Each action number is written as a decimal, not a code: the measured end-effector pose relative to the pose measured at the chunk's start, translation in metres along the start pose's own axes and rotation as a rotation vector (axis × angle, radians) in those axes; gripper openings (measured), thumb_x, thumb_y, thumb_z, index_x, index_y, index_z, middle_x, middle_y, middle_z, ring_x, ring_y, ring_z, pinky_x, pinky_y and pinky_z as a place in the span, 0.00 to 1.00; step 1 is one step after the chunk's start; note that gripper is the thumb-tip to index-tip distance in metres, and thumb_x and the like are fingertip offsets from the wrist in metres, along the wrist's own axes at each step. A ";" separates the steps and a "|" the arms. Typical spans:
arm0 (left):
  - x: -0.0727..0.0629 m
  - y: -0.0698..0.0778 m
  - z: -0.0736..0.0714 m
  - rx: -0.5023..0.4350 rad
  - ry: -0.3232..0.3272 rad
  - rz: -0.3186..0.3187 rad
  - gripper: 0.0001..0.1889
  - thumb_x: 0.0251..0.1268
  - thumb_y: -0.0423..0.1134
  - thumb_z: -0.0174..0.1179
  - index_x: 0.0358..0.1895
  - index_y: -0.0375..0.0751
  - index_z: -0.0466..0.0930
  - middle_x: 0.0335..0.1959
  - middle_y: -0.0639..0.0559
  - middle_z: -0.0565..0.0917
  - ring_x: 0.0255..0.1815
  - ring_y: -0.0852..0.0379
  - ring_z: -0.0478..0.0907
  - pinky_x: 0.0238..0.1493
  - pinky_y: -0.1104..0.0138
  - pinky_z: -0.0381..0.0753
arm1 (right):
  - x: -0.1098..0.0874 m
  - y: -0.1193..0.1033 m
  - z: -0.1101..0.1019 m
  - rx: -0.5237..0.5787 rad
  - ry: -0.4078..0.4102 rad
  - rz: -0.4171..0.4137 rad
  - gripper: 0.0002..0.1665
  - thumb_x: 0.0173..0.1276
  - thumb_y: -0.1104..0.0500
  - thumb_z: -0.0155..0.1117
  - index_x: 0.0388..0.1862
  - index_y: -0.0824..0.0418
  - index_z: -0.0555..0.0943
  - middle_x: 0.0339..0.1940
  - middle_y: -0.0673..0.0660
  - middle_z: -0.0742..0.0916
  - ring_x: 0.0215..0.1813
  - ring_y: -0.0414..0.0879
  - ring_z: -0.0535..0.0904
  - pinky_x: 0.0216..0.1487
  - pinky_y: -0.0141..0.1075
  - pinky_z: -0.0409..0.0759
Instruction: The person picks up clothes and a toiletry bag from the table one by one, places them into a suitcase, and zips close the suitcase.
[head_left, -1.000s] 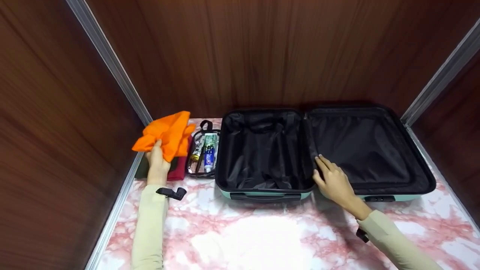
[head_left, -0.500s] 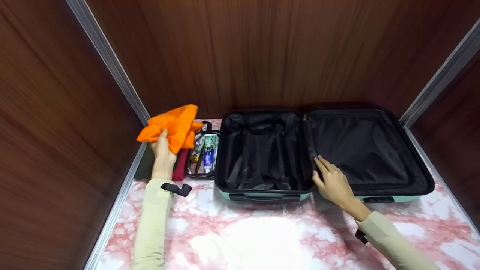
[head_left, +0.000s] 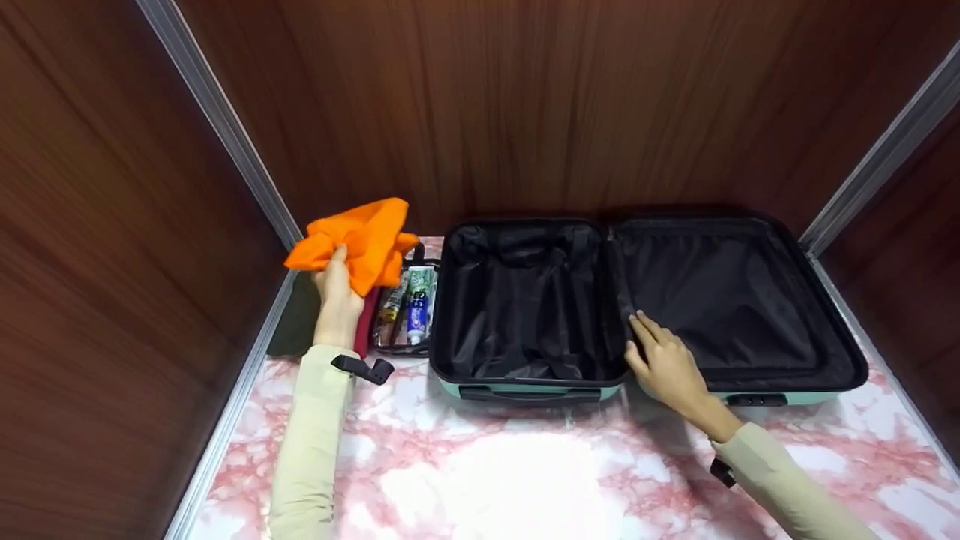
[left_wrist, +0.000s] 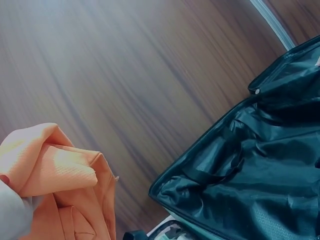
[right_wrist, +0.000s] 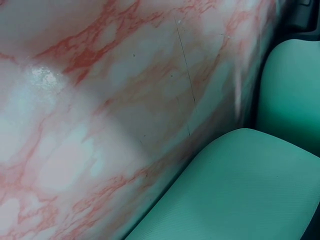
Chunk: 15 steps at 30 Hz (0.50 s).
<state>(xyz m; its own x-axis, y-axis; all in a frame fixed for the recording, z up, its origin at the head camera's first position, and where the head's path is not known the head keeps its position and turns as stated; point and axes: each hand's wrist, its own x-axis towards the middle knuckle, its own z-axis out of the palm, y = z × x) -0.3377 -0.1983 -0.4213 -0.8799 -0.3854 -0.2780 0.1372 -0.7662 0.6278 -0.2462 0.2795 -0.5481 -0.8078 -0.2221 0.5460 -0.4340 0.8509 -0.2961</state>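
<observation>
In the head view my left hand (head_left: 337, 291) grips a crumpled orange cloth (head_left: 365, 236), thumb on top, held up over the folded things at the left. The same orange cloth (left_wrist: 65, 180) fills the lower left of the left wrist view. A mint-green suitcase (head_left: 517, 315) with black lining lies spread flat, both halves facing up. My right hand (head_left: 670, 371) rests with its fingertips at the inner edge between the halves, fingers fairly straight. The right wrist view shows the green shell (right_wrist: 240, 190) but not the hand.
Left of the suitcase lies a clear toiletry bag (head_left: 405, 351) holding a blue toothpaste tube (head_left: 417, 322) and other items. Beside it are a red folded cloth (head_left: 363, 330) and a dark green one (head_left: 292, 330). Wood-pattern walls (head_left: 510, 112) enclose the marbled tabletop (head_left: 420, 450).
My left hand has lifted the orange cloth up and to the right, partly over the toiletry bag's strap, uncovering more of the dark green cloth. My right hand has stayed in place.
</observation>
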 end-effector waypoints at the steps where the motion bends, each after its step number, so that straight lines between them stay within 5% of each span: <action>1: 0.000 0.000 0.002 0.003 0.000 0.004 0.08 0.76 0.33 0.51 0.53 0.43 0.69 0.49 0.44 0.77 0.41 0.46 0.82 0.31 0.56 0.86 | 0.000 0.000 0.000 0.000 0.001 -0.001 0.27 0.72 0.57 0.58 0.65 0.70 0.75 0.64 0.68 0.78 0.53 0.66 0.78 0.50 0.59 0.75; 7: 0.001 -0.005 0.015 0.019 0.011 0.017 0.07 0.76 0.33 0.51 0.51 0.44 0.71 0.44 0.47 0.75 0.42 0.50 0.79 0.31 0.62 0.85 | 0.000 0.002 -0.003 -0.007 0.011 -0.001 0.26 0.72 0.57 0.58 0.65 0.69 0.75 0.64 0.67 0.78 0.52 0.65 0.79 0.50 0.58 0.76; 15: -0.004 -0.010 0.024 -0.002 -0.038 0.009 0.11 0.76 0.33 0.51 0.57 0.42 0.68 0.48 0.44 0.77 0.43 0.46 0.82 0.32 0.57 0.86 | 0.000 0.003 -0.003 -0.014 0.012 -0.011 0.26 0.72 0.57 0.58 0.65 0.70 0.75 0.64 0.68 0.78 0.52 0.66 0.79 0.49 0.59 0.76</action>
<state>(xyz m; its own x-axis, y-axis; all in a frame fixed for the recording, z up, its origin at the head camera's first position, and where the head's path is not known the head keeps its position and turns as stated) -0.3468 -0.1769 -0.4085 -0.8954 -0.3721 -0.2447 0.1458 -0.7642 0.6283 -0.2464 0.2829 -0.5466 -0.7983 -0.2254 0.5585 -0.4368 0.8552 -0.2791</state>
